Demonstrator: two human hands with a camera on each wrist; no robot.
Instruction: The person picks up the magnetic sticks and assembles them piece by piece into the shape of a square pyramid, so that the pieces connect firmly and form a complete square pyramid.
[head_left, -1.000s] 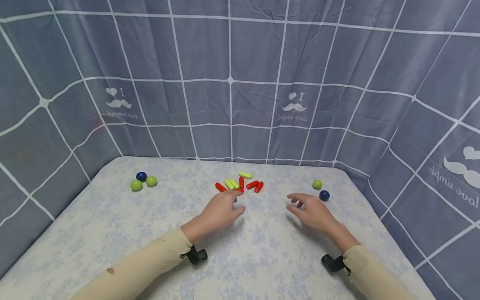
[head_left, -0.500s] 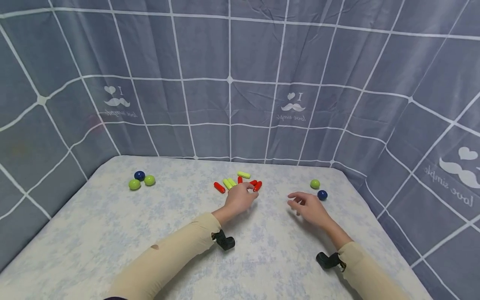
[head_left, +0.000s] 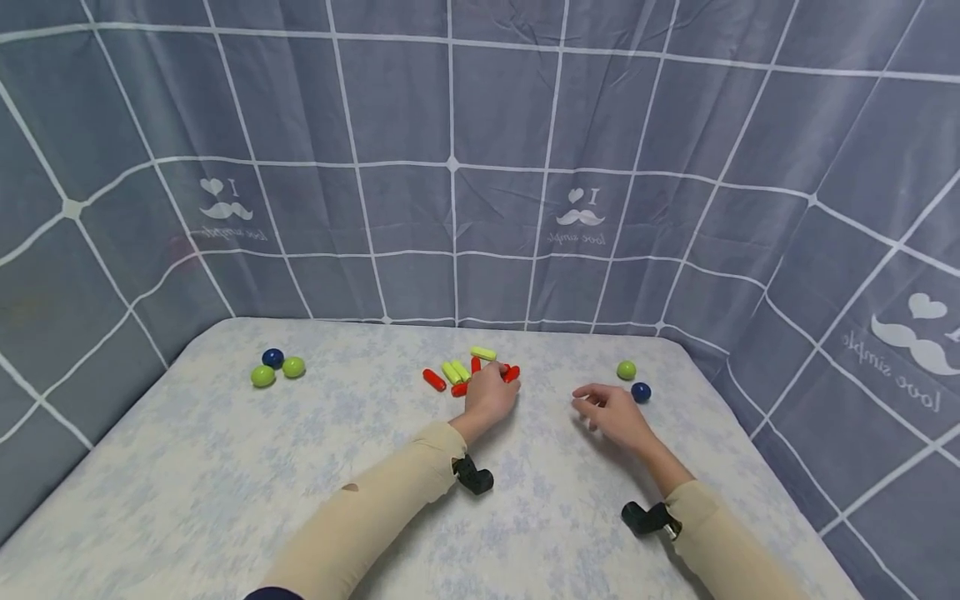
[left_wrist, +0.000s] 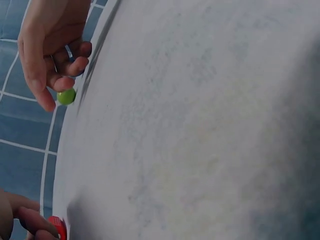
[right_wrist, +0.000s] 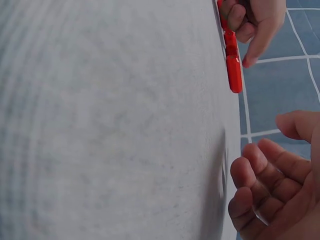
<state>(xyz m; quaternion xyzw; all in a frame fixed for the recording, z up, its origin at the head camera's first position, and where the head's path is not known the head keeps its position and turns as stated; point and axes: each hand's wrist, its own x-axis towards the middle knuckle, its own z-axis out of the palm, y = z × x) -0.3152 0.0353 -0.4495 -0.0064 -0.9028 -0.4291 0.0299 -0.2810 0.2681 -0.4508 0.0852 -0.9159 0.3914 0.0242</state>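
- Left hand [head_left: 491,395] bends over the red capsules [head_left: 434,380]; cannot tell whether it grips one.
- Right hand [head_left: 613,415] is relaxed, holding nothing, near a blue ball [head_left: 641,392].
- Green capsules [head_left: 451,372] lie beside the red ones on the worktop [head_left: 555,508].

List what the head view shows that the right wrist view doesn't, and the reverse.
Only the head view: the green balls, the blue balls, the yellow-green sticks, the sleeves and the black wrist cameras.
Only the right wrist view: the palm side of the right hand.
Both: the right hand itself, the left hand by the red sticks, the table and the curtain.
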